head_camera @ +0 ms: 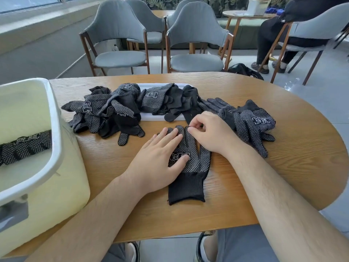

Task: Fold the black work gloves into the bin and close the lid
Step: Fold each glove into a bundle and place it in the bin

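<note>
head view:
step: flattening one glove (pixel 198 163) before the fold; judged as start of a fold, not the end
glove position: lies flat on the worktop (pixel 283 167) in front of the person, dotted side up, cuff toward them
left hand (pixel 160 157): open, fingers straight, pressing the glove's palm down
right hand (pixel 209 133): fingers curled, pinching a glove fingertip at the far end
bin (pixel 54 118): on the left of the worktop, lid off, one folded glove (pixel 24 146) inside
backlog: loose pile of gloves (pixel 117 110) behind, a few more (pixel 253 121) to the right; most of the task left
lid (pixel 153 117): white flat panel under the pile, probably the lid, cannot confirm
next move: likely bring the fingertips back over toward the cuff, left hand pinning the palm so the knit doesn't slide; then carry it left into the bin
</note>
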Motion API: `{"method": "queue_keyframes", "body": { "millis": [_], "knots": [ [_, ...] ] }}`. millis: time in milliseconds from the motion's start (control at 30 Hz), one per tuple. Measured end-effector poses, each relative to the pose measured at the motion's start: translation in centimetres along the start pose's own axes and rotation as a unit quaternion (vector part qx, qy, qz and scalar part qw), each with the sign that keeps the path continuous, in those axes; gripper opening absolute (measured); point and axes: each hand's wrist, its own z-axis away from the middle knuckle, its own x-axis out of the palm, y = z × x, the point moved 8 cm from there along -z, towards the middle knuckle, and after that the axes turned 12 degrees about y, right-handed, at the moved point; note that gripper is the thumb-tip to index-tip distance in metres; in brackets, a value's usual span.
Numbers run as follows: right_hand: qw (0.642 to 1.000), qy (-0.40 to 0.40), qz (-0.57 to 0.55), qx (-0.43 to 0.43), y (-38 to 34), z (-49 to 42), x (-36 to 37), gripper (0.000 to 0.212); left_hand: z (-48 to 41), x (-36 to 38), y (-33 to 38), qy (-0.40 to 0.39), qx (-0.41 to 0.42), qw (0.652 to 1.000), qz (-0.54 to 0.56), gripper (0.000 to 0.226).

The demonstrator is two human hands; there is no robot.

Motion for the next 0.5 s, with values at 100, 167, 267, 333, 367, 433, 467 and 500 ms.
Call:
{"method": "queue_keyframes", "body": {
  "millis": [100,167,267,333,367,433,467,500],
  "knots": [
    [1.000,0.008,-0.006,-0.012,-0.34,0.00,0.09,0.010,-0.06,-0.19,-0.02,-0.001,0.006,1.000,0.003,0.080],
    [1.000,-0.001,0.004,-0.002,-0.18,0.13,0.10,0.010,-0.08,-0.28,-0.03,0.002,0.006,1.000,0.006,0.079],
    [1.000,-0.015,0.007,0.016,0.11,0.19,0.01,0.008,-0.09,-0.44,-0.05,0.005,0.006,1.000,0.015,0.077],
    [1.000,-0.021,0.008,0.020,0.08,0.20,0.12,0.008,-0.13,-0.50,-0.09,0.005,0.008,1.000,0.019,0.076],
    [1.000,-0.021,0.011,0.021,0.05,0.16,0.20,0.009,-0.14,-0.48,-0.13,0.005,0.009,1.000,0.019,0.076],
    [1.000,-0.018,0.015,0.017,-0.12,0.11,0.39,0.011,-0.15,-0.43,-0.17,0.003,0.010,1.000,0.018,0.074],
    [1.000,-0.013,0.013,0.012,-0.26,0.10,0.44,0.012,-0.16,-0.39,-0.21,0.002,0.010,1.000,0.018,0.074],
    [1.000,-0.008,0.009,0.009,-0.39,0.08,0.46,0.012,-0.19,-0.37,-0.21,0.003,0.009,1.000,0.018,0.075]
  ]
}}
